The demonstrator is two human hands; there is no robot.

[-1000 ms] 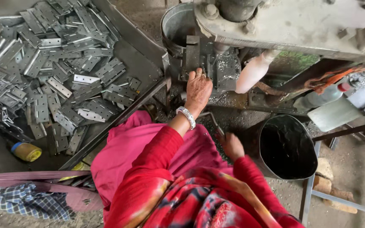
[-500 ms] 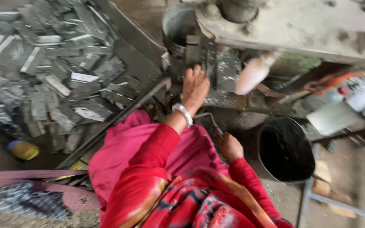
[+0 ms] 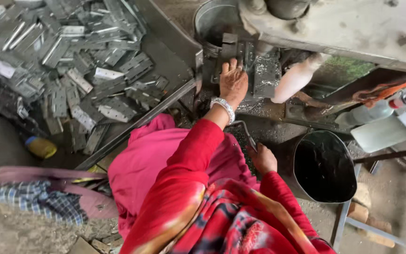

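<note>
The left hand [image 3: 233, 83] lies flat, fingers extended, pressing a metal plate [image 3: 231, 49] on the press machine [image 3: 334, 28] at twelve o'clock. The right hand [image 3: 262, 159] is clenched around a bent metal rod [image 3: 243, 129]. Hinge plates [image 3: 71, 61] are piled at ten o'clock; a black bucket [image 3: 324, 165] stands at three o'clock.

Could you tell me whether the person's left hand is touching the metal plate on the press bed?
Touching: the head view shows the left hand lying flat with fingertips on the metal plate.

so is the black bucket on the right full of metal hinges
No, the black bucket shows only a dark inside, while the metal hinges lie heaped on the tray at the left.
</note>
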